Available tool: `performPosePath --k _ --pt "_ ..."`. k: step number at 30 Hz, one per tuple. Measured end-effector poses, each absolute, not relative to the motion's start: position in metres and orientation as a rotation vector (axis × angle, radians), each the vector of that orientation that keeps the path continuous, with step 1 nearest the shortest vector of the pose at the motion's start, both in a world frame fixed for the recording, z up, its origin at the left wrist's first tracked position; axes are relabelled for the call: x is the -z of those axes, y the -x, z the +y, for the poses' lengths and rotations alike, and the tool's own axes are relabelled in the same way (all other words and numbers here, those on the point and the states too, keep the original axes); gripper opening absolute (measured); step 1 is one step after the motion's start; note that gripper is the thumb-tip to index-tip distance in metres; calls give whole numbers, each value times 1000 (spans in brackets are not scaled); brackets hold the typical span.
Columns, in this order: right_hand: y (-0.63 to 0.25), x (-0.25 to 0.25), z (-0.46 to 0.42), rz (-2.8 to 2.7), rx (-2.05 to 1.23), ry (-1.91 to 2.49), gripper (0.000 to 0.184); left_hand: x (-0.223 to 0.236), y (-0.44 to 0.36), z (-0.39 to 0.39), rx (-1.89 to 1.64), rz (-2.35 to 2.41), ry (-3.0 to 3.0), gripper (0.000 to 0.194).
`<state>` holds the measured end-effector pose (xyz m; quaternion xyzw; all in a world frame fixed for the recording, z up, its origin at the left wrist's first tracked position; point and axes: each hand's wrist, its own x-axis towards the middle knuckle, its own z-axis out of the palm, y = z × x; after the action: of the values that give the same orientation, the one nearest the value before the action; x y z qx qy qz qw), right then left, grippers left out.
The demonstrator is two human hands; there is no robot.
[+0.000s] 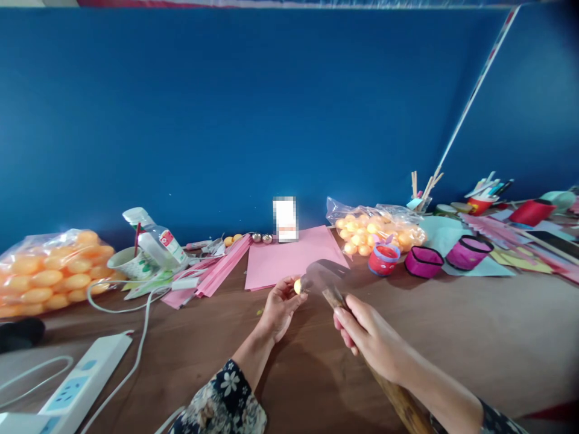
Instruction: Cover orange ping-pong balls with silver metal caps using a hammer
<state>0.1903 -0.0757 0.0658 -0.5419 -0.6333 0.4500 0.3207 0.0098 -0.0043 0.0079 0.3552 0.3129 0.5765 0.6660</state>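
Note:
My left hand [281, 306] pinches a small yellow-orange ball [297, 286], which looks like a table tennis ball, just in front of the pink paper [283, 259]. My right hand [364, 330] is wrapped around the wooden handle of a long tool [333, 296]. The tool's broad grey metal head is blurred, so its exact kind is unclear. It reaches left over the paper's front edge, close to the ball. Whether head and ball touch, I cannot tell. The rest of the handle slants down under my right forearm.
Bags of orange balls stand at the left [47, 277] and behind, right of centre [362, 232]. Small red and purple containers [424, 262] line the right. A plastic bottle [156, 241], patterned cup [131, 263], white cables and a power strip [84, 377] occupy the left. A blue wall [226, 120] rises behind.

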Motion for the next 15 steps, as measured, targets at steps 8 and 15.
performPosePath --k 8,15 --pt "-191 -68 -74 -1604 -1219 1390 32 -12 -10 -5 -1303 650 -758 37" --pt "-194 -76 -76 -1533 -1250 1348 31 -10 -8 -5 -1285 609 -780 39"
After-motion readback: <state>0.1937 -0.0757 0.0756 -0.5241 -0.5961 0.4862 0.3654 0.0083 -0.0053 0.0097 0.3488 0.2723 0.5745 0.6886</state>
